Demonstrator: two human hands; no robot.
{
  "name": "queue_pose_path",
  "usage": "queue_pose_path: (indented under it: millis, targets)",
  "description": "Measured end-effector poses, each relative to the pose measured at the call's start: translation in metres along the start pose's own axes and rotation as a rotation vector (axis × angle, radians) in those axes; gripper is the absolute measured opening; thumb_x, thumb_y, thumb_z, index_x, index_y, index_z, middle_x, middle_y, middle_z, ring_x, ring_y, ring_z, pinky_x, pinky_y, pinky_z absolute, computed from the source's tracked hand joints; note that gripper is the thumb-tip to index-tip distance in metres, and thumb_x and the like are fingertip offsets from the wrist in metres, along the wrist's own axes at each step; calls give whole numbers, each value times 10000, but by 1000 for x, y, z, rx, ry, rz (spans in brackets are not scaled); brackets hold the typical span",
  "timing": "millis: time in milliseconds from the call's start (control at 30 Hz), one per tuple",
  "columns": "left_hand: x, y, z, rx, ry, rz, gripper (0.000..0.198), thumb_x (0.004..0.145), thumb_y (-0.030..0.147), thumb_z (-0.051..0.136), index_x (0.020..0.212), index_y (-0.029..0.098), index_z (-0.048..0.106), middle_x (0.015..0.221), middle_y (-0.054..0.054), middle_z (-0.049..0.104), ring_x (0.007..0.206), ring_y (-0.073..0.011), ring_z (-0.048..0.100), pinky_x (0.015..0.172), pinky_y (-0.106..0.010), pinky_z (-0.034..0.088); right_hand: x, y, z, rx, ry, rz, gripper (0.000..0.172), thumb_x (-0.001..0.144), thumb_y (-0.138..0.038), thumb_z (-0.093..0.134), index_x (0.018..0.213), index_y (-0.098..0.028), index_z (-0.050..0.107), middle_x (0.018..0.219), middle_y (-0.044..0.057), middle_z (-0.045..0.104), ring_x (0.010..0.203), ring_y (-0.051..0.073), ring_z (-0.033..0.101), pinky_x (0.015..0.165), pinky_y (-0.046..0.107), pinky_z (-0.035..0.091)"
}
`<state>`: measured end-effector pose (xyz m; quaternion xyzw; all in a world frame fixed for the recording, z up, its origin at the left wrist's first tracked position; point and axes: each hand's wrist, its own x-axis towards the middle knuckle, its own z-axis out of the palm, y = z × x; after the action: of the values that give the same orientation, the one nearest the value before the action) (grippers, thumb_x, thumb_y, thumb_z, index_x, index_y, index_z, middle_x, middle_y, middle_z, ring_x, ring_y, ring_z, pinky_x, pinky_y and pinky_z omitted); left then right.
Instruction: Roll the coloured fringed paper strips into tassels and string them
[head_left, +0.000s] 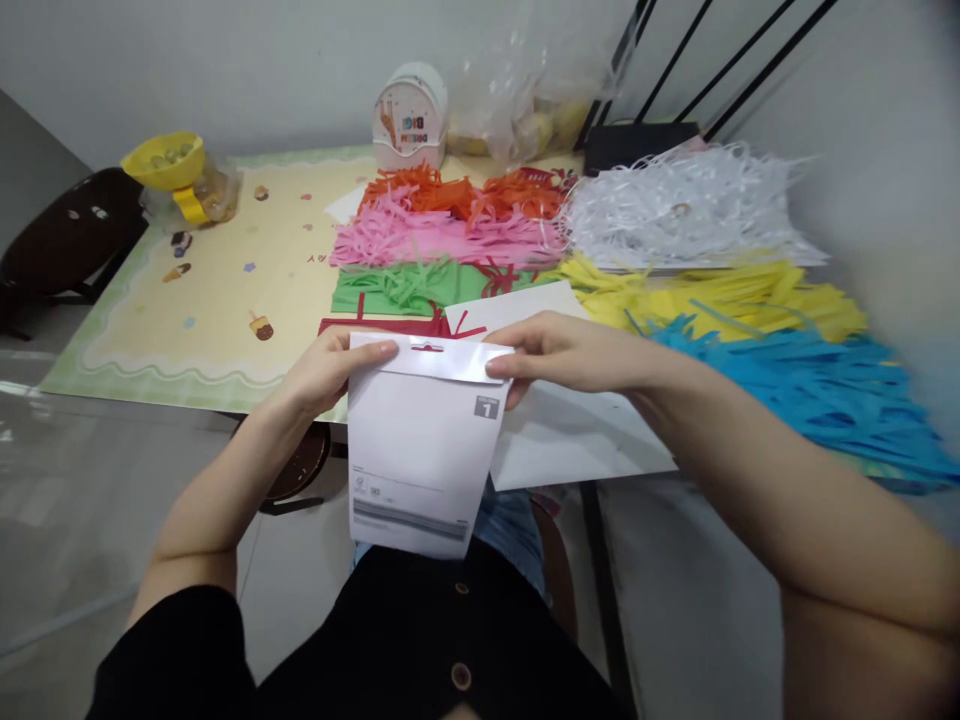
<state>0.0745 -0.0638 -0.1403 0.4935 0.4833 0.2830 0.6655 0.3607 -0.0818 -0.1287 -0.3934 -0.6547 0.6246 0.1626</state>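
Note:
A white paper packet (420, 440) with a hang hole in its top flap and a grey "1" mark hangs upright over my lap. My left hand (334, 365) pinches its upper left corner, thumb on the front. At the upper right edge, my right hand (547, 350) grips the flap between thumb and fingers. Behind the packet, white sheets (585, 430) lie on the table's front edge, partly under my right arm. A dark red strip bundle (390, 326) shows just beyond the packet's top. The packet's contents are hidden.
Cut paper strips lie in piles: orange (450, 190), pink (450, 235), green (397, 285), white (675, 205), yellow (697, 300) and blue (810, 385). A round white box (409, 115), plastic bags (517, 110) and a yellow bowl (163, 160) stand along the back. Dark stools flank the patterned table (202, 350).

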Motion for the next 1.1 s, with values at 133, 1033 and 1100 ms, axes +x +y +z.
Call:
queue_pose_path:
  millis: [133, 1033, 1100]
  targets:
    - [-7, -3, -3, 13, -11, 5, 536, 636, 530, 946, 960, 119, 831, 968, -138, 833, 777, -222, 767, 693, -282, 604, 0, 14, 11, 141, 87, -17, 574, 763, -679, 811, 907, -127, 746, 824, 46, 737, 723, 150, 683, 673, 259, 605]
    - [13, 20, 23, 358, -15, 145, 536, 721, 411, 886, 1184, 151, 810, 1163, -99, 818, 1029, -273, 778, 840, -316, 610, 22, -12, -1, -573, 332, -84, 350, 791, -422, 720, 1017, -156, 747, 939, 53, 756, 822, 193, 648, 719, 274, 408]
    - [15, 20, 26, 387, -25, 148, 522, 723, 416, 873, 1165, 144, 812, 1144, -98, 821, 1026, -279, 776, 835, -321, 605, 26, -18, -2, -609, 273, -46, 315, 779, -395, 719, 980, -153, 725, 880, 38, 723, 770, 172, 607, 689, 267, 368]
